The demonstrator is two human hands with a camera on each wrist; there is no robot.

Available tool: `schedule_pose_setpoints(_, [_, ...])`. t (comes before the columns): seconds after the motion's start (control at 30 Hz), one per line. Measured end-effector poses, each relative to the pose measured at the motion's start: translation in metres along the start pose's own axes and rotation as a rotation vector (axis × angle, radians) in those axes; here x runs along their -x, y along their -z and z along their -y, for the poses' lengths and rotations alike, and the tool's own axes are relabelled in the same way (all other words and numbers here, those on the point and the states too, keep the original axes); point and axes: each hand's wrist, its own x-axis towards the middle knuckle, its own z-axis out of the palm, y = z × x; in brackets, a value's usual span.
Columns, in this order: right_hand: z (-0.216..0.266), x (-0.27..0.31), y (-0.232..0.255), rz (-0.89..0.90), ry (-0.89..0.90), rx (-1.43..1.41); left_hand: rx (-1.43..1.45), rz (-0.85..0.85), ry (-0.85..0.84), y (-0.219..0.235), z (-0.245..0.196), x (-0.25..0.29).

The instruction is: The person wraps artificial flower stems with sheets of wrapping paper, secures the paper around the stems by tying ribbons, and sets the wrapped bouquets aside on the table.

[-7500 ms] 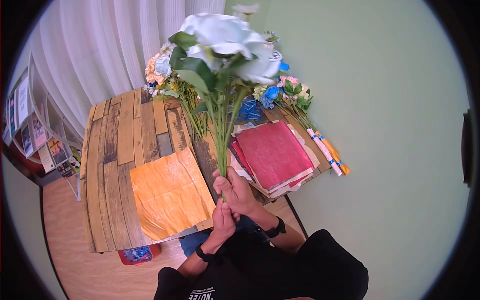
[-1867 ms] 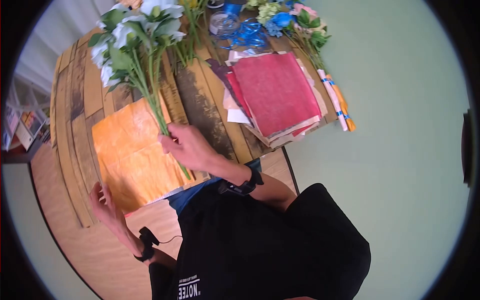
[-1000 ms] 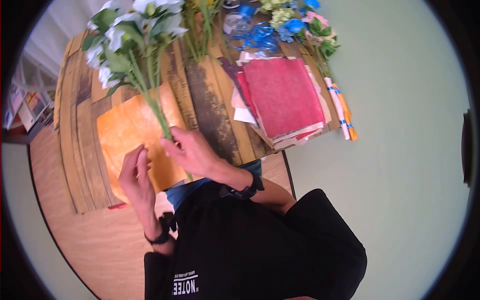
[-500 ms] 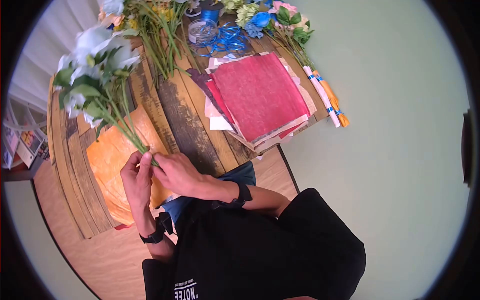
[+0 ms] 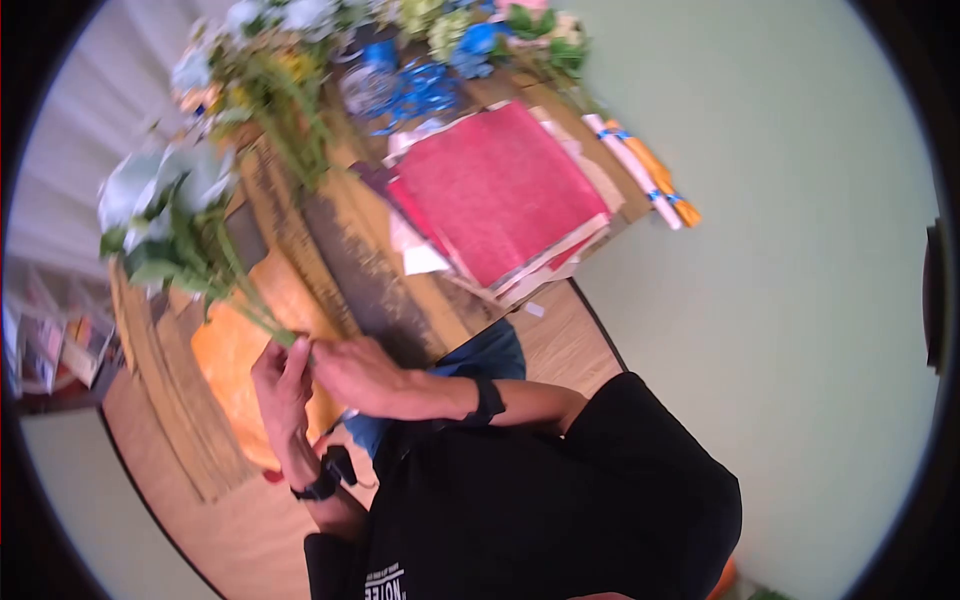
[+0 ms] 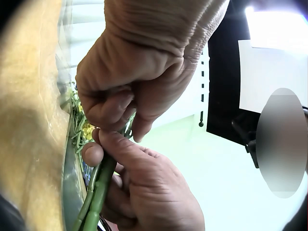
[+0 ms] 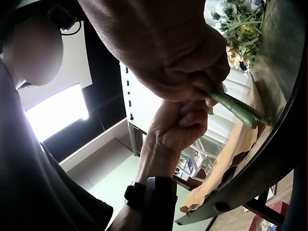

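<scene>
A bunch of large white flowers [image 5: 165,195] with green leaves leans away to the upper left in the head view. Its green stems [image 6: 100,195] run down into both hands. The right hand [image 5: 362,378] grips the lower stems, whose ends [image 7: 240,114] stick out past it in the right wrist view. Close against it, the left hand [image 5: 282,385] pinches the stems a little higher, fingers curled; the exact pinch is partly hidden by the hand itself. Beneath the bunch, an orange sheet of wrapping paper [image 5: 222,360] lies at the front of the wooden table [image 5: 400,305].
Right of the hands sits a stack of papers topped by a red sheet [image 5: 505,195]. Behind it are blue ribbon [image 5: 420,92] and more flowers [image 5: 285,105]. Two wrapped stem bundles [image 5: 648,170] lie at the right edge. A red bin [image 7: 274,215] stands below the table.
The left hand, apart from the bunch and near the paper's edge 1.9 s ago, has come to the stems beside the right hand. The bunch now sits lower in the head view.
</scene>
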Motion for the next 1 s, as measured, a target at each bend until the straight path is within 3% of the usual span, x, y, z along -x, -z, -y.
schedule_pose_setpoints(0.07, [0.001,0.001,0.000,0.016,-0.061,-0.071,-0.068,-0.013,-0.003,-0.003,-0.004,0.001])
schedule_pose_setpoints(0.2, [-0.002,0.002,0.003,-0.060,-0.015,-0.178,0.014,0.048,0.025,-0.003,-0.007,0.003])
schedule_pose_setpoints(0.27, [-0.001,0.000,0.010,0.019,-0.025,-0.154,0.024,0.024,0.020,-0.001,-0.006,0.000])
schedule_pose_setpoints(0.33, [-0.006,-0.002,0.008,0.004,-0.027,-0.247,0.035,0.132,-0.034,0.002,-0.006,-0.002])
schedule_pose_setpoints(0.47, [-0.007,-0.009,0.019,0.123,-0.053,-0.244,0.052,0.098,-0.032,0.001,-0.010,-0.006])
schedule_pose_setpoints(0.57, [-0.021,-0.013,0.013,0.314,-0.175,-0.502,0.005,0.089,-0.065,0.005,-0.007,-0.011])
schedule_pose_setpoints(0.73, [-0.028,-0.023,0.010,0.373,-0.099,-0.693,0.019,0.076,-0.044,0.011,-0.011,-0.014])
schedule_pose_setpoints(1.0, [-0.020,-0.027,0.025,0.506,-0.324,-0.875,0.077,0.032,0.005,0.010,-0.009,-0.023])
